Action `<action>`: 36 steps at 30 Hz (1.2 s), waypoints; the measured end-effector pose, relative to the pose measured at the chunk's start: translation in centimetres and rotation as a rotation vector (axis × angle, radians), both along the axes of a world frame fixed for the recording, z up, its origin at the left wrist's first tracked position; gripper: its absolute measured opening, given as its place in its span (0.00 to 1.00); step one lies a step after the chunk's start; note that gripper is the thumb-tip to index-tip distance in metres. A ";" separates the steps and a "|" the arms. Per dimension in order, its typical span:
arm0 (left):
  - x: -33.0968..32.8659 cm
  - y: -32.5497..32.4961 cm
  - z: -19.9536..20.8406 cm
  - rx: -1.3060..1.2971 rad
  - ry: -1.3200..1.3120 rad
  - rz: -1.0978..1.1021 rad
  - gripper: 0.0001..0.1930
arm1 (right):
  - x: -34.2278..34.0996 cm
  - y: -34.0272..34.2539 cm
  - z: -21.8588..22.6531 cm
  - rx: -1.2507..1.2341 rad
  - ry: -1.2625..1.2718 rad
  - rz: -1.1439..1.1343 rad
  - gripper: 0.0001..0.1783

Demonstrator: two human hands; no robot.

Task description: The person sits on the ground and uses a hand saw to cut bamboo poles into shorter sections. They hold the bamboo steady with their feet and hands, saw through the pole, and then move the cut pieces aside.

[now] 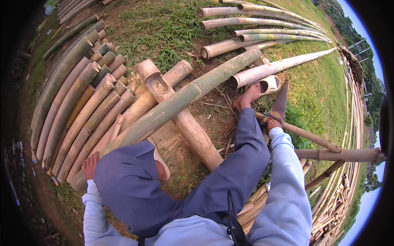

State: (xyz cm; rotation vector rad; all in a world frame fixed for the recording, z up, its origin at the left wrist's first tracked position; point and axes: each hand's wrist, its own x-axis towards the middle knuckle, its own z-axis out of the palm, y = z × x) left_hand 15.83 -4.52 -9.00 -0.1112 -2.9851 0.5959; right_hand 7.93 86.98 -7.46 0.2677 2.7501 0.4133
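A long green bamboo pole (pixel 180 95) slants from the lower left to the upper right. It lies across a thick pale bamboo log (pixel 193 130) with a notch cut near its far end. My left hand (pixel 90 165) grips the pole near its lower-left end, its fingers bent over the top. My left knee, in dark blue trousers, is bent over the same pole and hides part of it. On the right, my right hand (pixel 271 124) is closed around the dark handle of a hand saw (pixel 280 101). The saw's broad blade points up and away, apart from the pole.
Several cut bamboo lengths (pixel 74 110) lie side by side at the left. Long bamboo poles (pixel 262 22) stretch over the grass at the far right. A bamboo frame (pixel 328 154) stands right of my arm, beside a large bamboo pile (pixel 342 197). A sandal (pixel 276 84) lies by my bare right foot.
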 end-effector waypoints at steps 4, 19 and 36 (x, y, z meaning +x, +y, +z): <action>0.4 3.4 5.2 -0.001 -0.041 -0.002 0.31 | -3.1 -5.0 5.1 -0.153 -0.134 0.044 0.16; 2.7 8.8 11.0 0.377 -0.143 0.167 0.47 | -11.3 -56.2 11.9 -1.074 0.075 0.923 0.15; 4.4 9.2 9.2 0.602 -0.082 0.180 0.48 | -12.5 -70.8 0.1 -0.385 -0.210 1.415 0.22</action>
